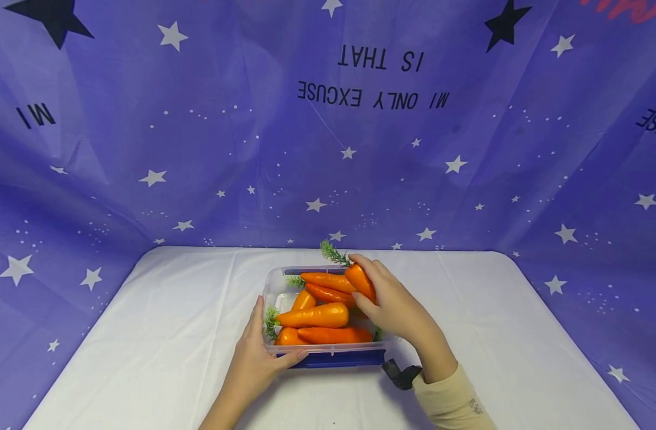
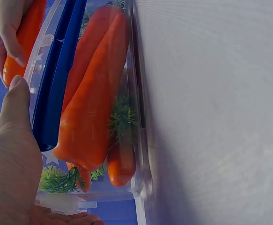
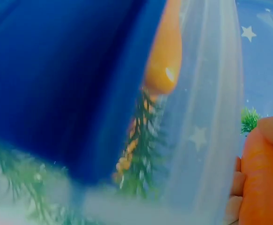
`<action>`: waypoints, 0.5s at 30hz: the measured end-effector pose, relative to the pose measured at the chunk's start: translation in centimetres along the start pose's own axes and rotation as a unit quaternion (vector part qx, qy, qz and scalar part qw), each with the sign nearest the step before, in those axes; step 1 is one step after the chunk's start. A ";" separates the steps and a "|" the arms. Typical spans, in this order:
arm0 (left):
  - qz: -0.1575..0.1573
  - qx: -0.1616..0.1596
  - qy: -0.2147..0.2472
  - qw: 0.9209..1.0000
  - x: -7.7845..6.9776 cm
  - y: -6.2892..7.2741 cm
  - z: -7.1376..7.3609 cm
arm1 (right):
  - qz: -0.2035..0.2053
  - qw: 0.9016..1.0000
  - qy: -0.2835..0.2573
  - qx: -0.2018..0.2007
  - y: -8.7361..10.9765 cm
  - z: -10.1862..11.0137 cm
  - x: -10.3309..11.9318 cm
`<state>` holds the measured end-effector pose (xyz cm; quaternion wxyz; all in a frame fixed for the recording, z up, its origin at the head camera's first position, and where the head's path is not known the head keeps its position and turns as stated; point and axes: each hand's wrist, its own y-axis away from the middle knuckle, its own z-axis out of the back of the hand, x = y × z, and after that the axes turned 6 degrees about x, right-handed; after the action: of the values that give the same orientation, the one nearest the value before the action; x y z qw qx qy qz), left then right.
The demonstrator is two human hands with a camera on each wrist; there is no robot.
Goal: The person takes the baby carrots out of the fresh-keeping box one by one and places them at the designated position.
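A: What could go wrong from here?

B: Largest first. On the white bench (image 1: pixel 193 334), the clear box (image 1: pixel 284 300) stands beside the left hand's (image 1: pixel 255 352) fingers. I'd guess it could skid or tip if the right hand (image 1: pixel 389 301), reaching over its right end, catches the wall.

A: And its contents?

B: Loose carrots (image 1: pixel 319 315) lie heaped below and left of the right fingers; they might roll if the held carrot (image 1: pixel 361 282) bumps them. That one looks slick, so a loose hold could drop it. Its green tuft (image 1: pixel 334 254), just left of the fingertips, could snag.

A: How are the fingers?

B: Right: curled round that carrot, thumb opposite, parted only by its thickness, above the box's right half. The right-wrist view is blurred, so I can't judge how firm the hold is. Left: fairly straight, along the box's side, thumb stretched along the near wall by the blue latch (image 1: pixel 341 359).
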<state>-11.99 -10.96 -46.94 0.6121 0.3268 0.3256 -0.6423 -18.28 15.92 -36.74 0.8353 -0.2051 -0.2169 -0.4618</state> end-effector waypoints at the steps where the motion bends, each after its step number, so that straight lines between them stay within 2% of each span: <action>1: 0.000 0.000 -0.001 1.000 0.0 0.0 0.0 | -0.001 1.000 0.001 -0.001 0.1 0.2 -0.2; 15: -0.004 -0.003 -0.009 1.000 0.0 0.0 0.0 | -0.033 0.998 0.034 -0.045 1.2 2.4 -2.6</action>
<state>-11.99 -10.96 -46.99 0.6137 0.3178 0.3231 -0.6466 -18.89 19.56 -36.41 0.8163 -0.2192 -0.1741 -0.5052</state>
